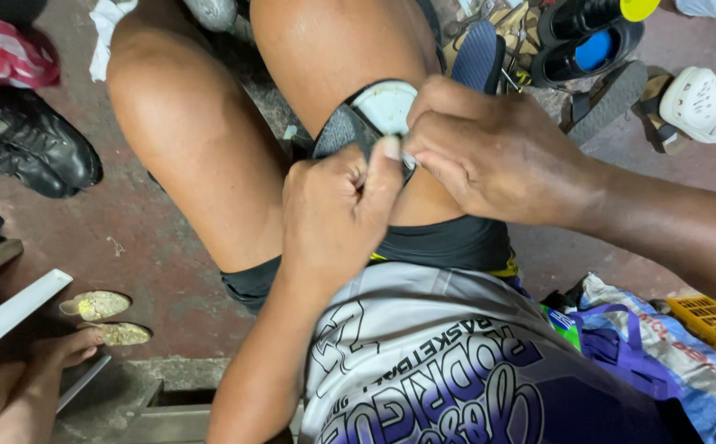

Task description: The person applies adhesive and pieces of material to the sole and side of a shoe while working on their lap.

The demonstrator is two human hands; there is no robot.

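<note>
I see my left hand and right hand both pinched tight on the dark shoe sole, which rests on my knee between them.

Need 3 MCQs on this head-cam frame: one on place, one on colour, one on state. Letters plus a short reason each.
1. Where does the dark shoe sole rest?
A. on the floor by the white clog
B. on the person's thigh
C. on the yellow crate

2. What colour is the clog at upper right?
A. white
B. red
C. green

3. How is the left hand?
A. lying flat and open on the floor
B. closed, thumb and fingers pinched at the sole's edge
C. out of view

Answers:
1 B: the sole lies across the bare thigh, under both hands.
2 A: the perforated clog is white, beside dark sandals.
3 B: its grip is a fist with the thumb pressed up, meeting the right hand at the sole's pale inner patch.
</note>
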